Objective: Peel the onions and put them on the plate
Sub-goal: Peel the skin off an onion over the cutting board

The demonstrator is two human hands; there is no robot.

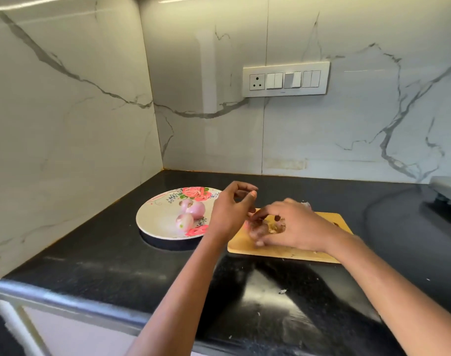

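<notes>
A flowered white plate (pixel 157 214) sits on the black counter and holds two peeled pink onions (pixel 193 209), one at the back and one in front (pixel 184 221). Right of it lies a wooden cutting board (pixel 283 249). My left hand (pixel 229 209) hovers between plate and board with its fingers loosely curled, holding nothing I can make out. My right hand (pixel 293 227) lies on the board with its fingers curled round a clump of brown onion skins (pixel 273 226). A pale onion piece (pixel 306 204) peeks out behind that hand.
The black counter (pixel 116 265) ends at marble walls behind and on the left. A switch panel (pixel 286 79) is on the back wall. A grey appliance (pixel 448 188) stands at the far right. Small skin scraps (pixel 283 291) lie on the counter near the front.
</notes>
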